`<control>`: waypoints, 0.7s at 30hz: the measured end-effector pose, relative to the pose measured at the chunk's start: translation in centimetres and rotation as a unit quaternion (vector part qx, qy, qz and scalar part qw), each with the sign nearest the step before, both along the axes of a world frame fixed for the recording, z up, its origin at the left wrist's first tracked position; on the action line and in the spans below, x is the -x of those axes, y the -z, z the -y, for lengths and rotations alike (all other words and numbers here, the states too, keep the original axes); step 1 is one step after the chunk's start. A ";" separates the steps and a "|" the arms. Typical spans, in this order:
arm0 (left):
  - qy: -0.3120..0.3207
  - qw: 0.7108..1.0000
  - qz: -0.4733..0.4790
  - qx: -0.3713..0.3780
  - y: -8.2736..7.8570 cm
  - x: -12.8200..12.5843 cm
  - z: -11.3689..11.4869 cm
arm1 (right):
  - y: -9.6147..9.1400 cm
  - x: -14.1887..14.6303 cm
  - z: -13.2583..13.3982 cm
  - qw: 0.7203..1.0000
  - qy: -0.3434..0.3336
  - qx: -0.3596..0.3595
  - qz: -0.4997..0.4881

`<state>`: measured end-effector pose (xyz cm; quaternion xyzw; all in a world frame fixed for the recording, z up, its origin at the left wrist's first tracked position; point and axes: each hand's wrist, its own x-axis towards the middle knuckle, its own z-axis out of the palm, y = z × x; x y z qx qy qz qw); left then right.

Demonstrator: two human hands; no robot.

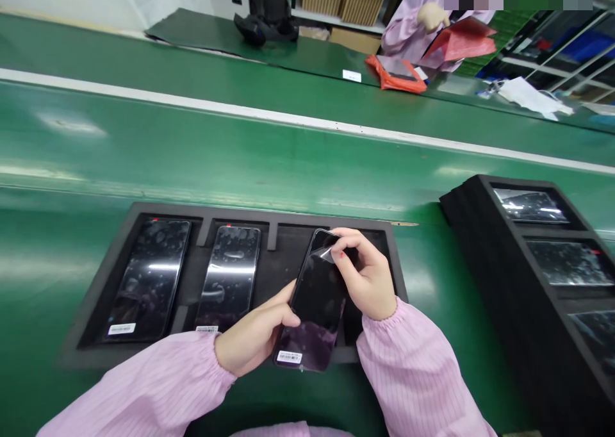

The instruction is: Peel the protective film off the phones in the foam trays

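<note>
A dark smartphone with a white barcode label near its lower end is tilted above the right part of a black foam tray. My left hand grips its left edge, the thumb lying on the glass. With thumb and forefinger, my right hand pinches a lifted corner of clear protective film at the phone's top. A red spot shows at those fingertips. Two more phones, a left one and a middle one, lie in the tray's other slots, each with film and a label.
On the right stands a stack of black foam trays, phones in the top one. Across the green bench, a co-worker in a pink sleeve handles a red bag. Another orange-red bag lies nearby.
</note>
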<state>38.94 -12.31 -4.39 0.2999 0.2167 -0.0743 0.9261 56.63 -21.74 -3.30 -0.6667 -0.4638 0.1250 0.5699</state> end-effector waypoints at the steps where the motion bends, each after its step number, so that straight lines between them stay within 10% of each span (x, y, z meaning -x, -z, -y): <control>1: 0.002 1.000 -0.003 0.004 0.1 0.0 0.0 | 0.1 0.0 0.1 1.000 -0.006 0.002 -0.027; 10: 0.066 0.994 0.085 -0.007 -0.7 -0.1 -0.6 | 0.2 0.1 0.6 0.960 -0.038 -0.032 -0.275; 21: 0.051 0.993 0.105 0.027 -0.4 0.2 -0.6 | 0.3 0.2 0.5 0.963 -0.018 -0.012 -0.268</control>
